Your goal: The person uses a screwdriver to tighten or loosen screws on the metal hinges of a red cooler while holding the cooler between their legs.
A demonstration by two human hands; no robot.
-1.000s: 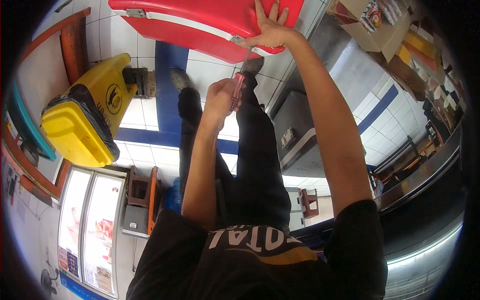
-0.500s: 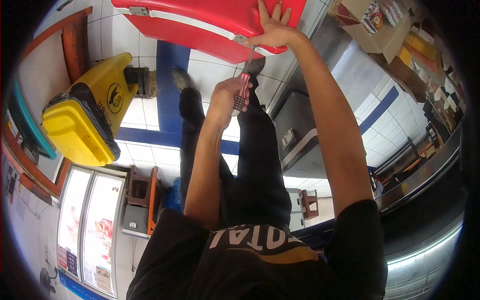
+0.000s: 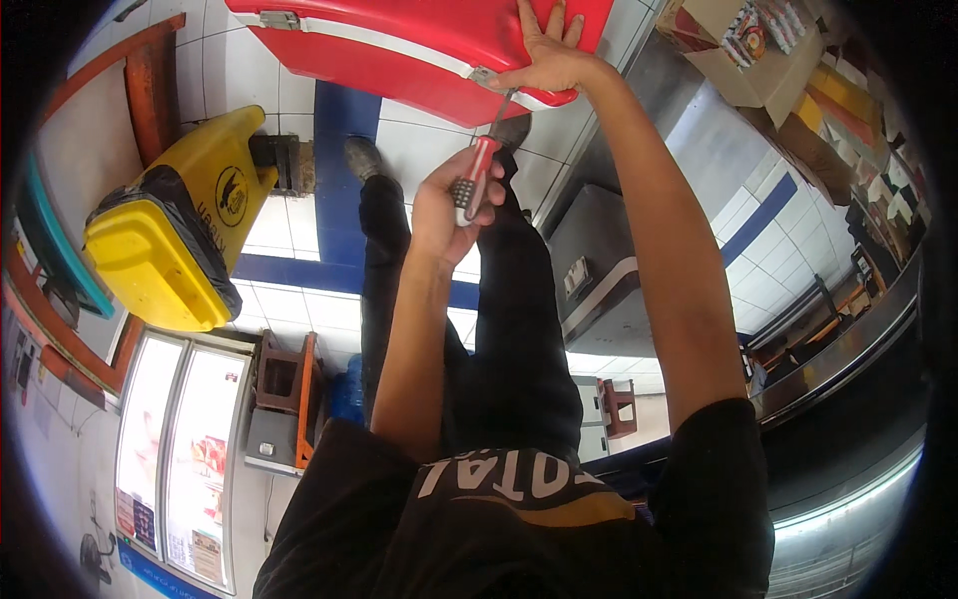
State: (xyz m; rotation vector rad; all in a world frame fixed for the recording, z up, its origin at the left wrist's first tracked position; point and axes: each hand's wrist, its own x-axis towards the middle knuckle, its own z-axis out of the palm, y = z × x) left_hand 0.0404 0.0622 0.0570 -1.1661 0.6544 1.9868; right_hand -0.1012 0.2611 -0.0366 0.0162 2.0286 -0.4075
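Red box (image 3: 429, 30) at the upper centre of the frame, metal latch (image 3: 483, 77) on its white band. My left hand (image 3: 436, 207), mid-frame, grips a screwdriver (image 3: 485, 155), shaft angled up to the box edge; tip contact unclear. My right hand (image 3: 554, 66) lies spread on the box, thumb at the latch.

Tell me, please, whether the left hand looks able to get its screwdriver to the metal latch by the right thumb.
Probably yes: the left hand holds the screwdriver with its shaft pointing up toward the red box, close to the latch, though the thumb of the right hand crowds it.
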